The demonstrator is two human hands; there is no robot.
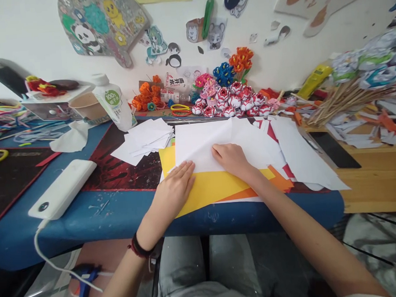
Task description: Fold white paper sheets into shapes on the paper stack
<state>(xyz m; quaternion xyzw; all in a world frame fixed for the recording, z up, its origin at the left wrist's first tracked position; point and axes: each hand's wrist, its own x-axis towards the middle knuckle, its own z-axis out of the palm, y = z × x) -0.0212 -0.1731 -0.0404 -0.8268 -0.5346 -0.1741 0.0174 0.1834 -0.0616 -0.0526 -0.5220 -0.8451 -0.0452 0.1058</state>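
Observation:
A white sheet of paper [200,137] lies on the desk in front of me, with a diagonal edge or crease running up to the right. My left hand [178,184] rests on its lower left corner, fingers stretched out and lying flat. On the middle of the same sheet sits my right hand [232,159], its fingers curled closed. Its fingertips are hidden, so whether they pinch the paper cannot be seen. Under both hands is yellow paper [201,191], with orange paper [279,179] showing beneath it to the right.
Loose white sheets [146,138] lie to the left, and a long white piece [303,159] to the right. A white power bank [63,189] with a cable is at the left. Behind stand a white bottle [115,102] and red-and-white flowers [235,98]. A dark phone-like slab [335,150] lies right.

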